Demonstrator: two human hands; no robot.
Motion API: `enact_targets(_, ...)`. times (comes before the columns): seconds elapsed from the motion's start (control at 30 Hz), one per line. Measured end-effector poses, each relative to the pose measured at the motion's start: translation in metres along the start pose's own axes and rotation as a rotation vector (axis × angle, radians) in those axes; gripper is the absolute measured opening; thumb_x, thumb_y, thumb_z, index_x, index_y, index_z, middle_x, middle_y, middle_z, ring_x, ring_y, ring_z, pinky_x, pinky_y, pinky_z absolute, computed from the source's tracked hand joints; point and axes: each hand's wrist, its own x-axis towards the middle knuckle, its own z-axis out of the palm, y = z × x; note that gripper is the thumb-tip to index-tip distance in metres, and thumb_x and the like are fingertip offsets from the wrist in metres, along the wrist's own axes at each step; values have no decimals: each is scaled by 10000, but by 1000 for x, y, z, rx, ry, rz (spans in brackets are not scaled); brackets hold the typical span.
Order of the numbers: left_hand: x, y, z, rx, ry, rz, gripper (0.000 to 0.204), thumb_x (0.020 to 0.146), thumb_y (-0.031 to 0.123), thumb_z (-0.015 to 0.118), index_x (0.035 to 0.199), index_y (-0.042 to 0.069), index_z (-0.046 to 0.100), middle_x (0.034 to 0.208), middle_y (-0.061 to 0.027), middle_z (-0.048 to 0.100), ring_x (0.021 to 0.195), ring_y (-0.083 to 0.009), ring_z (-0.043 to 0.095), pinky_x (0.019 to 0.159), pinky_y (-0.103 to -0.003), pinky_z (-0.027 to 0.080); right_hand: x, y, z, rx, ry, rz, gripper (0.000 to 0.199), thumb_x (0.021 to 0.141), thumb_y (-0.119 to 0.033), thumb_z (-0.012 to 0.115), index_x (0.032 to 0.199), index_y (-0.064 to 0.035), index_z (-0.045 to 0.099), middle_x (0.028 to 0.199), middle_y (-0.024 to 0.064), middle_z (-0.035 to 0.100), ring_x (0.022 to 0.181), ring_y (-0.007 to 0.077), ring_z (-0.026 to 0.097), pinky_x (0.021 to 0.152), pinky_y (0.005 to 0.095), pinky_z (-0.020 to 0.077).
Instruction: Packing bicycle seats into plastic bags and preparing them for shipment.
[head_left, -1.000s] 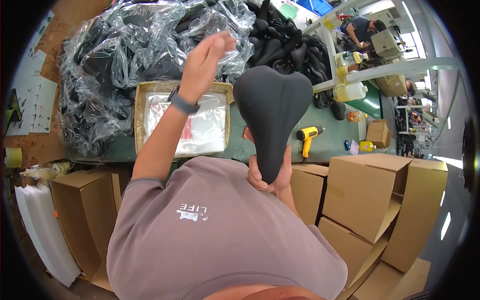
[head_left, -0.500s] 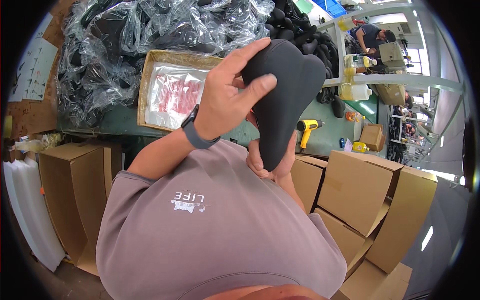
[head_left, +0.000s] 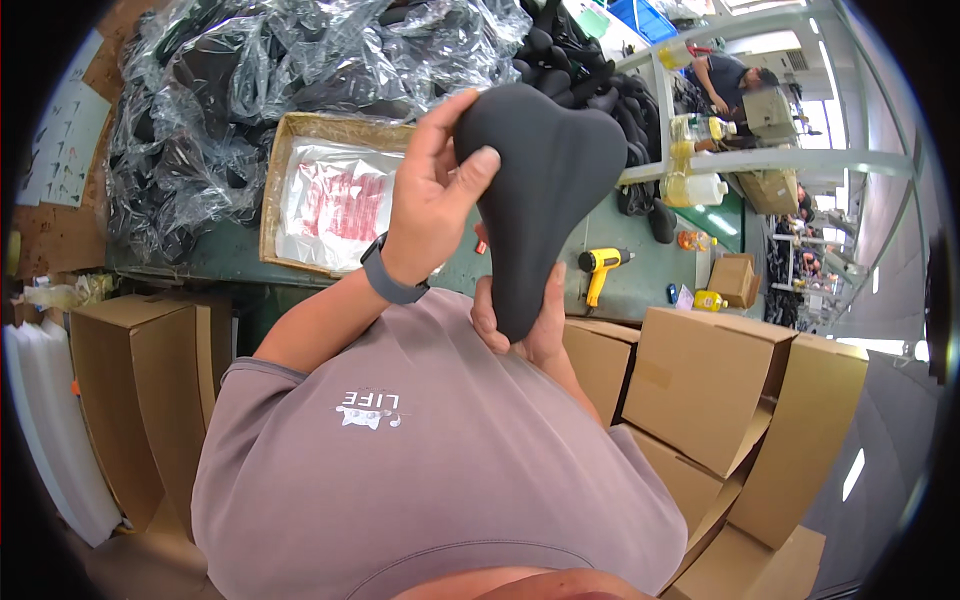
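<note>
1. Now the left hand (head_left: pixel 432 205) pinches the wide rear edge of the black saddle (head_left: pixel 540 190), thumb on top.
2. Below it, the right hand (head_left: pixel 525 325) cups the narrow nose.
3. Risk, I'd say: that light pinch slipping, dropping the saddle toward the cardboard boxes (head_left: pixel 700 390) beneath.

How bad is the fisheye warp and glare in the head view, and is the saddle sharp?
Head view: strong fisheye, the shelf rail and carton edges bow toward the black rim. Glare sits on the clear plastic wrap and the bright upper right washes out. The black saddle is sharp but nearly featureless, as are the left hand on its wide end and right hand at its nose.
</note>
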Motion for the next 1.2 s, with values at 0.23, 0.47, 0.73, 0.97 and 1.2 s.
enact_targets(0.23,21,-54,10,-121,336,-205,547,1214,534,431,1416,66,630,1304,-77,739,1177,-165,709,1065,-342,561,-10,-28,-12,-421,127,3,864,1073,-847,402,1015,-5,587,777,121,623,518,155,547,471,307,429)
enact_targets(0.47,15,-112,-16,2,385,-393,664,1217,587,348,1327,58,734,1196,-75,791,1074,-172,743,987,-323,568,-20,-60,-42,-442,174,105,560,1168,-567,524,1365,-46,465,968,126,674,545,150,571,481,290,435)
enact_targets(0.73,-52,-297,-149,1411,53,-568,377,1029,350,689,1213,28,759,1112,-263,784,1052,-437,765,899,-512,597,-34,-75,-94,-425,198,296,529,1163,-548,528,1270,-30,522,1006,119,674,551,131,568,494,282,437)
enact_targets(0.97,-118,-382,-195,1520,-201,-630,288,1005,395,777,1020,107,781,1117,-189,752,1070,-397,729,923,-514,584,-41,-17,-157,-1062,641,-582,725,978,-95,822,1566,60,427,1165,148,745,976,215,725,895,382,589)
enact_targets(1.2,-122,-376,-219,1238,-103,-563,242,1052,306,727,1073,82,816,1125,-174,783,1012,-352,755,911,-466,594,-51,54,-236,-500,828,178,429,959,-203,903,1260,1,675,989,77,774,819,156,727,793,336,597)
